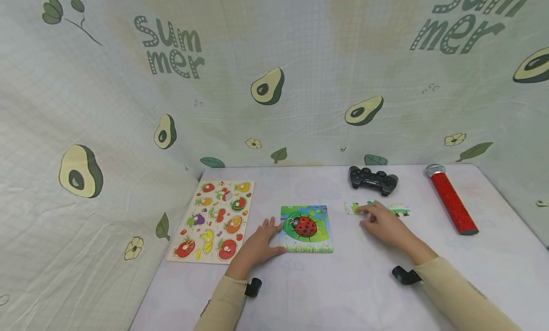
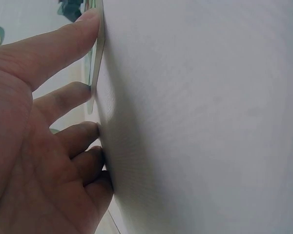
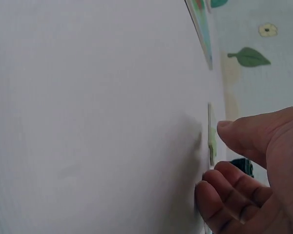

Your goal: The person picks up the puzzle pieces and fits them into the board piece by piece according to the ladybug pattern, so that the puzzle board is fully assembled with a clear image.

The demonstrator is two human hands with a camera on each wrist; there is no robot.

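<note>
A ladybug picture puzzle (image 1: 305,227) lies flat in the middle of the table. My left hand (image 1: 259,245) rests at its left side with the fingers spread, the thumb at the near left corner and the index finger along the edge. In the left wrist view the thumb and index fingertip touch the puzzle's thin edge (image 2: 98,61). My right hand (image 1: 386,226) is over a row of flat green and white puzzle pieces (image 1: 400,209), partly covering them. Its index fingertip is right at the left piece (image 1: 350,208), the thumb apart from the finger and the other fingers bent loosely.
Left of the puzzle lies a fruit peg board (image 1: 214,221). Behind the loose pieces is a black game controller (image 1: 373,179), and to the right lies a red glittery microphone (image 1: 452,201). A printed cloth (image 1: 309,83) hangs behind the table (image 1: 326,293).
</note>
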